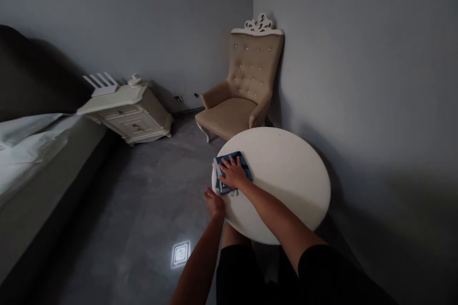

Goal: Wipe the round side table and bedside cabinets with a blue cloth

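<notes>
My right hand (234,173) lies flat, fingers spread, on a folded blue patterned cloth (246,165) with pale edging. Under the cloth is the left part of a round white table (289,167), close to its rim. Just below that rim, my left hand (215,204) is held low against the table's side with its fingers partly curved. Nothing shows in the left hand, and part of its palm is hidden from view.
A tan tufted armchair (232,112) stands in the corner behind the table. To the left, a cream nightstand (143,116) bears a white router (103,89), beside a bed (32,171). A grey wall (375,81) rises on the right; a floor drain (181,254) is near my left arm.
</notes>
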The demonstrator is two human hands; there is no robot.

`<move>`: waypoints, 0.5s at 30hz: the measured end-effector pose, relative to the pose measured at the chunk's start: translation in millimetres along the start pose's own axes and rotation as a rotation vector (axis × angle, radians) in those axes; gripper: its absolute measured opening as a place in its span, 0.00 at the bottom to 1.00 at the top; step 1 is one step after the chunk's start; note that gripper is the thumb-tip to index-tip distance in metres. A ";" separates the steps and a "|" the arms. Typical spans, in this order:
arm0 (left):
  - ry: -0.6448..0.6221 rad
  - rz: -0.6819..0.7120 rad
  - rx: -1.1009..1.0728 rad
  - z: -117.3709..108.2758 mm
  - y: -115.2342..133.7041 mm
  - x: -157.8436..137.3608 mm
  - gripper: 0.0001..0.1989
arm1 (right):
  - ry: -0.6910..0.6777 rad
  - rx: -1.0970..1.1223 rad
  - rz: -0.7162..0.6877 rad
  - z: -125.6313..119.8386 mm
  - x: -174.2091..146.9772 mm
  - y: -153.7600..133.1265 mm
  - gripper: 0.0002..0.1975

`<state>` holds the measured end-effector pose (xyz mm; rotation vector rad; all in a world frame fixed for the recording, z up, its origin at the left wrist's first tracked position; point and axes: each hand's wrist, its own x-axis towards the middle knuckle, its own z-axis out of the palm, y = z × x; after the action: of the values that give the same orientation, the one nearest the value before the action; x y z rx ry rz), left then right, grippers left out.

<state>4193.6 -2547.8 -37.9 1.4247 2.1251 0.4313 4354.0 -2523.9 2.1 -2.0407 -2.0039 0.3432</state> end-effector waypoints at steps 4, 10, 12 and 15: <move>-0.069 -0.019 -0.080 -1.0 2.6 -0.9 0.34 | 0.025 -0.110 0.234 -40.2 -67.5 99.6 0.38; -0.115 0.000 -0.140 1.1 -3.2 3.1 0.34 | 0.007 -0.297 0.653 -96.3 -210.7 226.9 0.37; -0.107 0.003 -0.168 3.4 -6.8 4.2 0.34 | 0.009 -0.300 0.756 -105.7 -239.9 242.4 0.38; -0.079 0.045 -0.218 6.4 -12.0 4.8 0.30 | 0.025 -0.266 0.845 -108.8 -244.5 231.8 0.38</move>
<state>4187.1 -2548.2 -50.7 1.3434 1.9222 0.5949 4604.0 -2773.9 20.7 -2.9608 -1.1067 0.1993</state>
